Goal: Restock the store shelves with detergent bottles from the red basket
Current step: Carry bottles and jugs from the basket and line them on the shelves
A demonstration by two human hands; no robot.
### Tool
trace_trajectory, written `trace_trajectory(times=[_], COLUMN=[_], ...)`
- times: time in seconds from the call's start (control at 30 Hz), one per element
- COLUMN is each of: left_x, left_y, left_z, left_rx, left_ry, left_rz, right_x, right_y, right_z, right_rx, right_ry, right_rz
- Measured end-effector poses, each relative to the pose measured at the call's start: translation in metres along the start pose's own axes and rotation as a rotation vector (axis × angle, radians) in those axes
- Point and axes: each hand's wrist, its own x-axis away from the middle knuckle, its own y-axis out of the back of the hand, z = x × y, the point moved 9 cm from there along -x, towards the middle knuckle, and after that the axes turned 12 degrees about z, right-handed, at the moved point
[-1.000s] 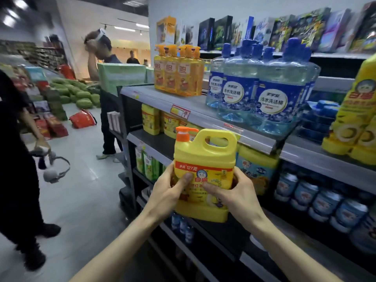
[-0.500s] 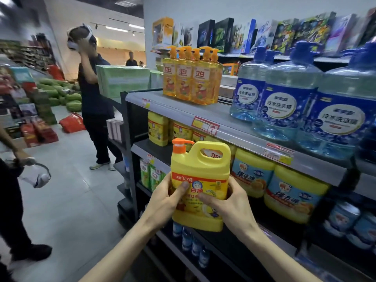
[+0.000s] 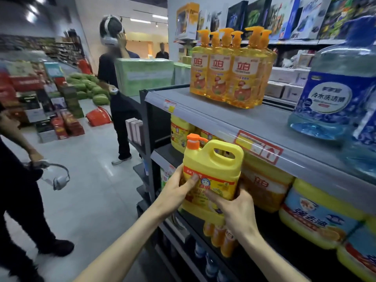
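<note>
The yellow detergent jug point(image 3: 211, 171) is being held upright in mid-air, orange pump cap on top, hanging just in front of the second shelf point(image 3: 163, 152) and just under the front lip of the top shelf point(image 3: 223, 117). The left hand point(image 3: 176, 189) is gripping its left side, thumb lying across the red label band; the right hand point(image 3: 237, 210) is gripping its lower right part, thumb pressing the front label and fingers curling behind. Small orange bottles point(image 3: 219, 239) are standing on the shelf beneath the jug. Orange-yellow tubs point(image 3: 264, 190) are crowding the second shelf right behind it, with blue-labelled yellow tubs point(image 3: 317, 216) beside them to the right; a bare dark strip of that shelf is showing at its left end, near the corner post.

On the top shelf, a red-framed price tag point(image 3: 258, 147) is sitting in the edge rail; bare grey board is lying between the orange pump bottles point(image 3: 230, 74) and the big blue jug point(image 3: 333, 94).

To the left the tiled aisle floor point(image 3: 91, 180) is lying open. A person in dark clothes at the left edge is holding a white headset point(image 3: 57, 178); farther off, a second person point(image 3: 120, 94) is standing by the shelf end; a red item point(image 3: 99, 119), too blurred to name, is lying on the floor before the watermelons point(image 3: 89, 88).
</note>
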Motion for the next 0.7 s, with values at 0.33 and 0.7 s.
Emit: trace_trajectory(times=[0.33,0.7], left_x=[-0.059,-0.137], left_y=[0.049,0.101], left_z=[0.035,0.065], left_rx=[-0.002,-0.096], left_ry=[-0.037,-0.119], left_rz=[0.062,0.225], right_x=[-0.067,-0.134], right_y=[-0.024,-0.039], right_z=[-0.039,-0.064], right_rx=[-0.065,0.188], right_ry=[0.050,-0.037], right_rz=[-0.109,-0.463])
